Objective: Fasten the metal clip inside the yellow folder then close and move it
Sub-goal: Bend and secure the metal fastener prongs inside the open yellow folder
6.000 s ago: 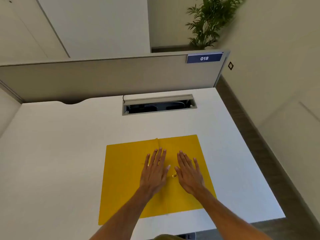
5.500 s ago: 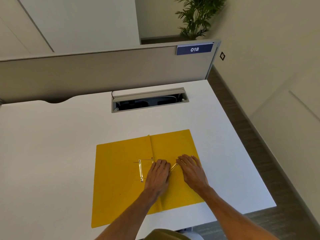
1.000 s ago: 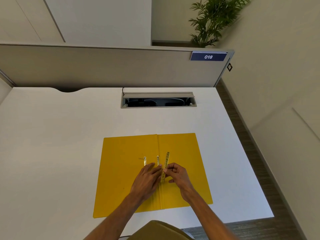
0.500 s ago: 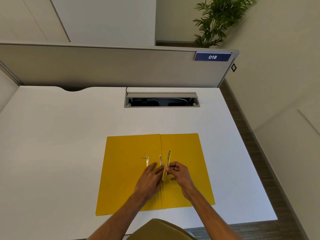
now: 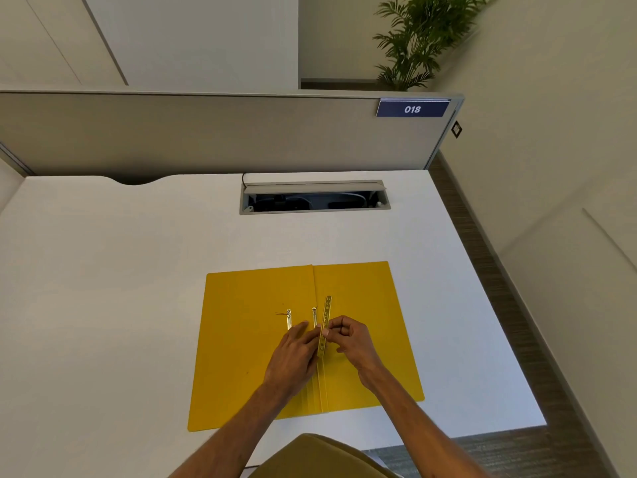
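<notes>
The yellow folder (image 5: 255,339) lay open and flat on the white worktop (image 5: 103,270), near its front edge, with the fold running away from the person. A thin metal bar (image 5: 325,322) of the clip stood over the fold, a little tilted, with small holes along it. The right hand (image 5: 351,339) pinched this bar between thumb and fingers near its lower part. The left hand (image 5: 293,357) rested on the left leaf just beside the fold, its fingertips touching the bar; whether it gripped the bar or only steadied it could not be told. Two thin prongs (image 5: 289,319) of the clip stood out of the left leaf, one near the fold and one farther left, and the left hand covered their lower ends. Behind the folder, a cable slot (image 5: 315,198) in the worktop was open. A grey partition (image 5: 206,132) stood at the far edge and carried a blue sign (image 5: 412,109) reading 018.
</notes>
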{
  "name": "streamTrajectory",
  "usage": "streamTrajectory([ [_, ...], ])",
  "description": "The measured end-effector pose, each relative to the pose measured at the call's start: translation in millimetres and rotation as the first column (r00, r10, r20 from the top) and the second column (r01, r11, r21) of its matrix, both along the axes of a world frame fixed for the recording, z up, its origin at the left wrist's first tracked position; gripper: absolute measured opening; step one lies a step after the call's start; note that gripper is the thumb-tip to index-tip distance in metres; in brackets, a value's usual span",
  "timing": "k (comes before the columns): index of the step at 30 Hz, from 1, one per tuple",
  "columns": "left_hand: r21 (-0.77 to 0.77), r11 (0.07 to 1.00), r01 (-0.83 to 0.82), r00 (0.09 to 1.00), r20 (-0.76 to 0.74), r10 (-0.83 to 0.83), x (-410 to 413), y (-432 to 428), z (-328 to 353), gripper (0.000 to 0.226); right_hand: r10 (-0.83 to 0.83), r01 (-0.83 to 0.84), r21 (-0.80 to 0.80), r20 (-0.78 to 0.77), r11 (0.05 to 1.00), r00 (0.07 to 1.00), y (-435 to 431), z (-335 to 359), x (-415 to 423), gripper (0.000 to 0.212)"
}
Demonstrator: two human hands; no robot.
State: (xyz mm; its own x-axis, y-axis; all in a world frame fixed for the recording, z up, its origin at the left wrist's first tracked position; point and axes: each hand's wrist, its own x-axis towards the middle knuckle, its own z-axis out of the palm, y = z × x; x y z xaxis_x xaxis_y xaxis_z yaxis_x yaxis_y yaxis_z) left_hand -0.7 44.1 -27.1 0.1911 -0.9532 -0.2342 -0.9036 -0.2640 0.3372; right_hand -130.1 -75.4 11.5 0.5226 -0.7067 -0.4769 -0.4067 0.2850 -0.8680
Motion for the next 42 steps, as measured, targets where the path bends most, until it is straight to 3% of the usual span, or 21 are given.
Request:
streamTrajectory([
  [27,-0.025,1.000,-0.011,1.000,-0.007,0.011,-2.8,2.9,-0.1,0.050,-0.004,0.004,-0.038,-0.022,0.999,1.000,1.7,-1.6,-4.6,0.013],
  [34,-0.071,0.996,-0.056,0.992,-0.116,0.048,-0.5,6.3,-0.2,0.051,0.028,-0.029,-0.077,-0.026,0.997,0.999,0.5,0.3,6.3,0.016],
  [38,-0.130,0.962,-0.240,0.890,-0.426,0.164,9.3,11.8,7.3,0.066,0.045,-0.048,-0.101,-0.035,0.994,0.998,-1.1,1.8,13.3,0.017],
  [42,-0.214,0.788,-0.577,0.748,-0.527,0.404,17.6,10.7,17.5,0.053,0.059,-0.063,-0.108,-0.040,0.992,0.997,-1.2,1.8,16.3,0.016],
])
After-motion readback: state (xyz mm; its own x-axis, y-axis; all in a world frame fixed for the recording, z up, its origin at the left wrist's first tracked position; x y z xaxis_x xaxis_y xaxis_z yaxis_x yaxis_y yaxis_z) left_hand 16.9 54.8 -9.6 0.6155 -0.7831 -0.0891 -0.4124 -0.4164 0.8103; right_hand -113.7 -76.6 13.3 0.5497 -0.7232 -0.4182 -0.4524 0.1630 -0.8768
